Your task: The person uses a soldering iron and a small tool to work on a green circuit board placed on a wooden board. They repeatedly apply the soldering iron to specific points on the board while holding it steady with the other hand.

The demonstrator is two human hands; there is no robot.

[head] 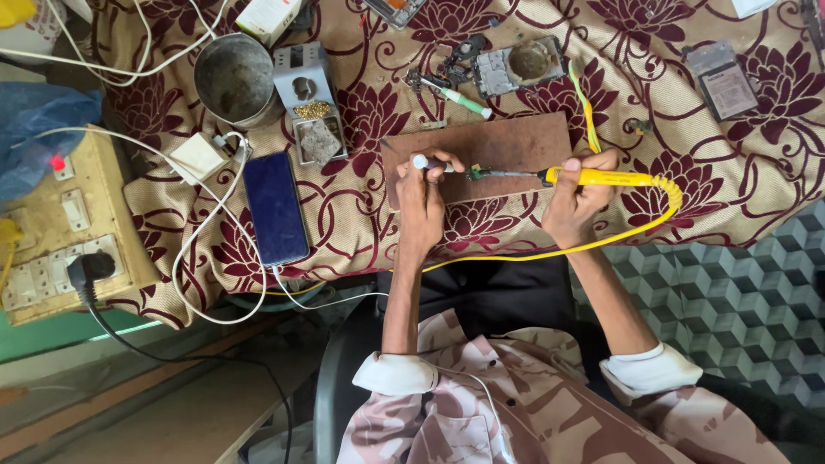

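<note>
The right hand is closed around the yellow handle of a soldering iron, its fingers wrapped over the grip and the index finger lying along the top. The iron's metal shaft reaches across the brown wooden board toward the left hand. The left hand's fingers are pinched shut on a small white-tipped tool, held at the board's near edge, just beside a tiny greenish part where the iron's tip rests. The iron's coiled yellow cord loops off the board's right side and runs back along the counter edge. Left of the board lies a dark smartphone; beyond that stands a metal cup. Behind the board sits a dismantled circuit board.
</note>
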